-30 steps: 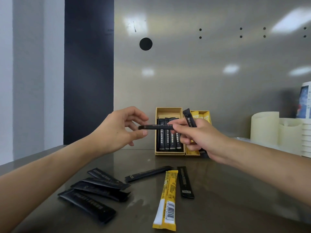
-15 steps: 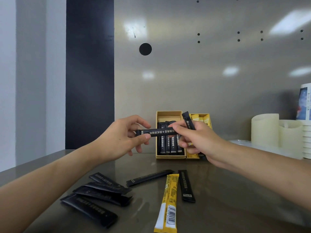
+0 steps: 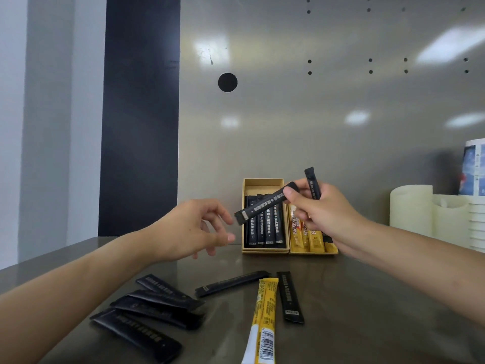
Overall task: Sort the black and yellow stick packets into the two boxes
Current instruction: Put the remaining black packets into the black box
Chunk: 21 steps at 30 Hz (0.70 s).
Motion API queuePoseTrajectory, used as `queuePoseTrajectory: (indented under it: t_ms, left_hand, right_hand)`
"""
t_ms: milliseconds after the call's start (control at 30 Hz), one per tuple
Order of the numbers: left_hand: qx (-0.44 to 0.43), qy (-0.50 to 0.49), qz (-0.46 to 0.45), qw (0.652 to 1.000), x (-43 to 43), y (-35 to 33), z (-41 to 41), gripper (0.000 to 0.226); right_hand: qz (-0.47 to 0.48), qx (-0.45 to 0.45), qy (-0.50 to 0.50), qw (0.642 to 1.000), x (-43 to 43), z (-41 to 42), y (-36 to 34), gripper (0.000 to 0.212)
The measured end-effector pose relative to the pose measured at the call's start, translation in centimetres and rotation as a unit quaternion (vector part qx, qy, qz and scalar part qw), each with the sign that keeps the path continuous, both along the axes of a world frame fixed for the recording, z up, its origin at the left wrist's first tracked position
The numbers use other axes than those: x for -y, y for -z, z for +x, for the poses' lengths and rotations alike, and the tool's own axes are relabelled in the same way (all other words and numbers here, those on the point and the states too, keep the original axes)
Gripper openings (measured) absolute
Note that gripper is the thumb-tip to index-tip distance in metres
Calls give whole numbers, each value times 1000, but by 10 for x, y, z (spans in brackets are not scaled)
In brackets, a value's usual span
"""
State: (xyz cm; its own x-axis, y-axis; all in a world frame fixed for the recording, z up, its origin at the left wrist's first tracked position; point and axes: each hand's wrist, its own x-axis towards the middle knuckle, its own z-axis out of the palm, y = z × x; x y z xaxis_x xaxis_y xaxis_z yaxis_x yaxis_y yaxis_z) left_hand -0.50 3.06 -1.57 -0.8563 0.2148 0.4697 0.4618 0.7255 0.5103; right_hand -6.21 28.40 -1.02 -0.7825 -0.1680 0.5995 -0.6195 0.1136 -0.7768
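Note:
My right hand [image 3: 324,211] grips two black stick packets: one [image 3: 265,204] slants down to the left over the boxes, the other [image 3: 312,182] stands upright behind the fingers. My left hand [image 3: 194,232] hovers just left of the slanted packet's lower end, fingers apart, holding nothing. Against the back wall stands the left box [image 3: 263,183] with several black packets in it. Beside it, the right box [image 3: 312,251] holds yellow packets. On the counter lie several black packets [image 3: 157,303] at the left, two more black ones [image 3: 232,282] [image 3: 290,296] and one yellow packet [image 3: 265,316].
The metal counter [image 3: 367,311] ends at a steel back wall. Cream cylindrical holders [image 3: 410,210] and a stack of paper cups [image 3: 476,195] stand at the far right. A dark panel [image 3: 139,114] rises at the back left.
My left hand has let go of the black packet and drawn back to the left. My right hand now holds that packet alone, tilted, and has shifted right.

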Motion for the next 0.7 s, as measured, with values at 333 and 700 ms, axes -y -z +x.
queuePoseTrajectory:
  t_ms: [333, 700]
  left_hand:
    - [123, 22, -159, 979, -2, 2, 7, 41]
    - [151, 39, -159, 975, -5, 4, 4, 38]
  right_hand:
    - [140, -101, 185, 968, -10, -20, 6, 19]
    - [292, -156, 133, 934, 25, -32, -33, 17]
